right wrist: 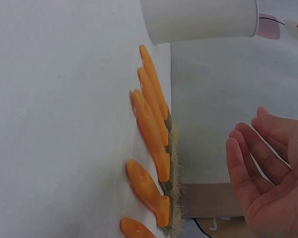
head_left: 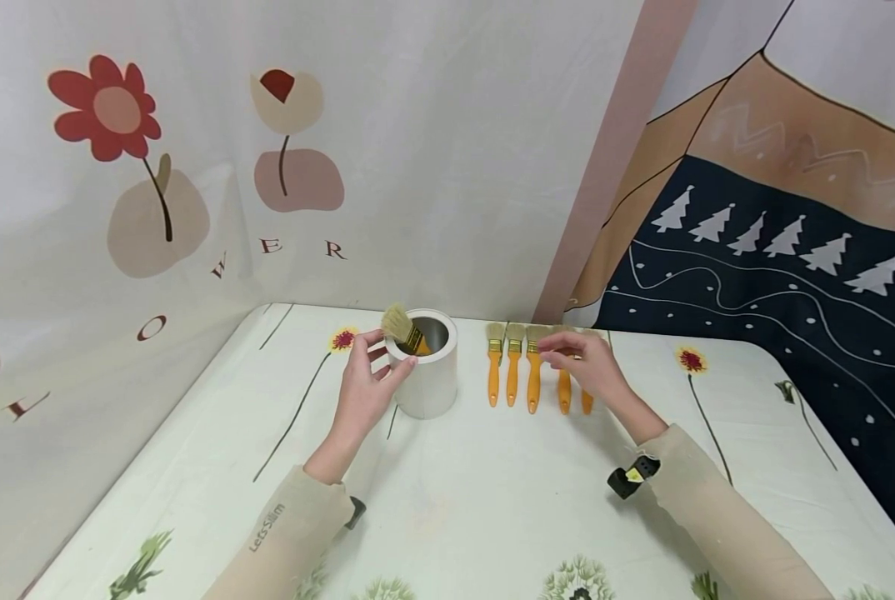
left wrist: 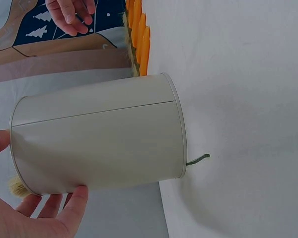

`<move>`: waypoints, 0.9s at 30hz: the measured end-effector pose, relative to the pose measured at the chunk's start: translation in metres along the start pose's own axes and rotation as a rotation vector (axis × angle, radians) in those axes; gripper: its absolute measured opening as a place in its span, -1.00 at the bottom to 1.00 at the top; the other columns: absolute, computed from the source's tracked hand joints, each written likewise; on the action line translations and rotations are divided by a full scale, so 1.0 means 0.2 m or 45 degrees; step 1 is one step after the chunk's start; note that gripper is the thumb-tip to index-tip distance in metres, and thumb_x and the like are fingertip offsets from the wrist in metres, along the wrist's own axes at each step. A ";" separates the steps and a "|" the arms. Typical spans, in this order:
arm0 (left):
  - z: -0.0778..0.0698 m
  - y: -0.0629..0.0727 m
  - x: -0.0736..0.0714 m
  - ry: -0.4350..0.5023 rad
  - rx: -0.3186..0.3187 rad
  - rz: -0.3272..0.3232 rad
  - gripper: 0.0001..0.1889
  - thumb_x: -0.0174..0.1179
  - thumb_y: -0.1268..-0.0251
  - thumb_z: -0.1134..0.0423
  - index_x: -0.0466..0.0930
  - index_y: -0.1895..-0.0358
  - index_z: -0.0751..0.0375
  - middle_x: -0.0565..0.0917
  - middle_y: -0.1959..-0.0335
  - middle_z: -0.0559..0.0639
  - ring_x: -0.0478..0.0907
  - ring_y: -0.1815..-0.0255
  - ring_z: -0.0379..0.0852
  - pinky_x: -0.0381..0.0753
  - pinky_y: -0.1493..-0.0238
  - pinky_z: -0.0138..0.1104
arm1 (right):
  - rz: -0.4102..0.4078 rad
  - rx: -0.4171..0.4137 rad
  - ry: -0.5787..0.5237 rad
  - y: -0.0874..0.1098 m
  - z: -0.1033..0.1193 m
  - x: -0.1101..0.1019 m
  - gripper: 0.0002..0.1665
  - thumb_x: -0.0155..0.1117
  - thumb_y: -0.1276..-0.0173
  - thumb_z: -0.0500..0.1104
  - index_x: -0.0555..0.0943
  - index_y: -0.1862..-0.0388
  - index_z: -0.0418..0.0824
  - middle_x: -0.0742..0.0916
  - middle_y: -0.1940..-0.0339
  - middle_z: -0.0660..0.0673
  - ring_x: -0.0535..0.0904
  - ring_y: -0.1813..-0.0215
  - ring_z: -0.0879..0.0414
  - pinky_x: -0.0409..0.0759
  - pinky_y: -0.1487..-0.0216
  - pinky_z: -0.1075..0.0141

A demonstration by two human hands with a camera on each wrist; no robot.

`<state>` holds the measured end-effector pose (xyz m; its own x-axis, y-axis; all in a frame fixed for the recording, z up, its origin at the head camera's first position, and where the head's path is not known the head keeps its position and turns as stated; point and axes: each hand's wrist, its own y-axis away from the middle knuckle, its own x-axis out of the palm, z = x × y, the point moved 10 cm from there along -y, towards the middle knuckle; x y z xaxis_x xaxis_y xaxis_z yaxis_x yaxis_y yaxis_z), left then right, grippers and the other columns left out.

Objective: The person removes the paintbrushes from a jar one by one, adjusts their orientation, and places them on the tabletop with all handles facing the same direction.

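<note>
A white can (head_left: 427, 387) stands upright on the table, its top uncovered. One paintbrush (head_left: 398, 323) leans inside it, bristles up over the left rim. My left hand (head_left: 365, 387) holds the can near its top, thumb at the front rim and fingers along the left side; in the left wrist view the fingers (left wrist: 78, 196) touch the can's wall. Several orange-handled paintbrushes (head_left: 513, 379) lie in a row right of the can, bristles away from me. Over the row's right part hovers my right hand (head_left: 586, 362), fingers loosely bent and holding nothing, hiding some bristles.
The table (head_left: 447, 500) wears a white flower-printed cloth. A printed curtain (head_left: 447, 150) hangs right behind its far edge, with a dark-blue tree-patterned cloth (head_left: 755, 267) on the right. A black strapped device (head_left: 631, 477) sits under the right wrist.
</note>
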<state>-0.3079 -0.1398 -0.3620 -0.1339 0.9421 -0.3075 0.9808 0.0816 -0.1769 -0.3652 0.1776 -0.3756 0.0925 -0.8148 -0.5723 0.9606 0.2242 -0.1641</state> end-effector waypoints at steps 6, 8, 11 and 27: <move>0.00 0.00 0.00 0.002 -0.001 0.004 -0.31 0.30 -0.34 0.19 0.16 -0.41 0.26 0.28 -0.46 0.18 0.34 -0.44 0.19 0.50 -0.41 0.02 | -0.006 -0.001 -0.014 0.00 0.03 0.00 -0.69 0.27 -0.43 -0.19 0.67 -0.08 -0.29 0.74 -0.05 -0.28 0.70 0.02 -0.12 0.68 0.10 0.58; 0.00 0.00 0.00 0.004 -0.001 0.005 -0.31 0.30 -0.34 0.19 0.15 -0.42 0.25 0.27 -0.47 0.17 0.34 -0.44 0.19 0.49 -0.41 0.02 | -0.010 -0.002 -0.026 0.00 0.04 0.00 -0.69 0.27 -0.43 -0.18 0.67 -0.08 -0.28 0.74 -0.06 -0.28 0.70 0.01 -0.12 0.68 0.08 0.58; 0.00 0.00 0.00 0.006 0.000 0.007 -0.31 0.30 -0.34 0.19 0.15 -0.42 0.25 0.27 -0.47 0.17 0.34 -0.44 0.19 0.49 -0.41 0.02 | -0.014 -0.007 -0.042 -0.01 0.05 0.00 -0.68 0.27 -0.44 -0.16 0.66 -0.10 -0.27 0.73 -0.07 -0.28 0.69 -0.02 -0.11 0.69 0.05 0.54; 0.01 0.00 0.01 0.006 -0.011 0.012 -0.30 0.30 -0.35 0.18 0.14 -0.43 0.25 0.26 -0.47 0.17 0.33 -0.45 0.19 0.48 -0.42 0.03 | -0.041 -0.070 -0.067 -0.05 0.17 0.01 -0.69 0.28 -0.44 -0.09 0.68 -0.07 -0.20 0.75 -0.07 -0.20 0.67 -0.03 -0.05 0.64 0.08 0.58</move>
<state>-0.3087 -0.1391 -0.3639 -0.1236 0.9445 -0.3044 0.9833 0.0753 -0.1657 -0.3663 0.1553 -0.3468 0.0766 -0.8489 -0.5230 0.9475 0.2252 -0.2269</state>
